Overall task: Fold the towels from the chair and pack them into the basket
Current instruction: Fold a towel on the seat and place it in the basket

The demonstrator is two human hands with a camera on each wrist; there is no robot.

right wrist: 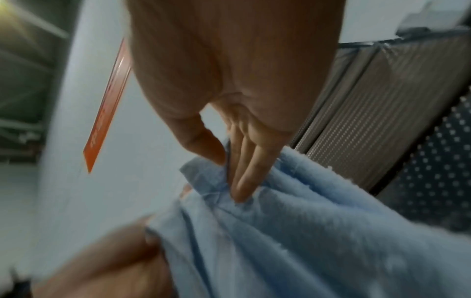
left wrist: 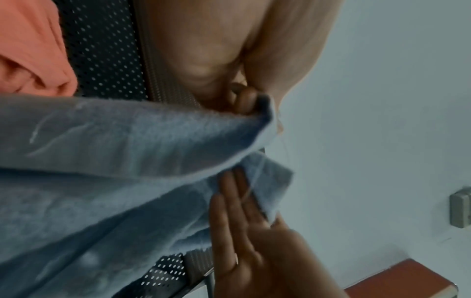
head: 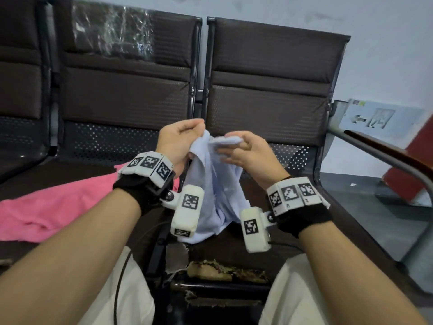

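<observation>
A light blue towel [head: 210, 195] hangs bunched between both hands above the dark chair seat [head: 293, 233], its lower end resting on the seat. My left hand [head: 199, 129] pinches its top edge, fingers curled, which also shows in the left wrist view [left wrist: 248, 100]. My right hand [head: 230, 144] pinches a corner close beside it, thumb on top; the right wrist view shows its thumb and fingers [right wrist: 242, 181] on the cloth [right wrist: 293, 231]. A pink towel [head: 46, 202] lies spread on the seat to the left. No basket is in view.
Dark brown chair backs [head: 269, 78] stand in a row against a pale wall. A metal armrest [head: 386, 156] runs along the right side. The seat's front edge [head: 222, 270] is torn, with foam showing. Grey floor [head: 365, 207] lies to the right.
</observation>
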